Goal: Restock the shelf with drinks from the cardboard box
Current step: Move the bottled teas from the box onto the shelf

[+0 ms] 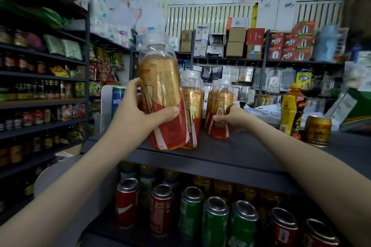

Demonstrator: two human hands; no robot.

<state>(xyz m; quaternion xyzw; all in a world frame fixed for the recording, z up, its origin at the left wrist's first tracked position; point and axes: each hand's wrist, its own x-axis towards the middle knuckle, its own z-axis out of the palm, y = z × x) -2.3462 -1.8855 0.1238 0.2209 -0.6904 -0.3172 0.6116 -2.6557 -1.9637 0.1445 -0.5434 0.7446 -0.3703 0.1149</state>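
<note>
My left hand grips a large amber drink bottle with a gold and red label and a clear cap, tilted, its base at the front edge of the dark top shelf. A second like bottle stands right behind it. My right hand is wrapped round a third such bottle standing on the shelf further right. No cardboard box of drinks is in view near my hands.
On the top shelf at the right stand a yellow bottle and a gold can. The lower shelf holds red cans and green cans in rows. Stocked racks rise at the left and back.
</note>
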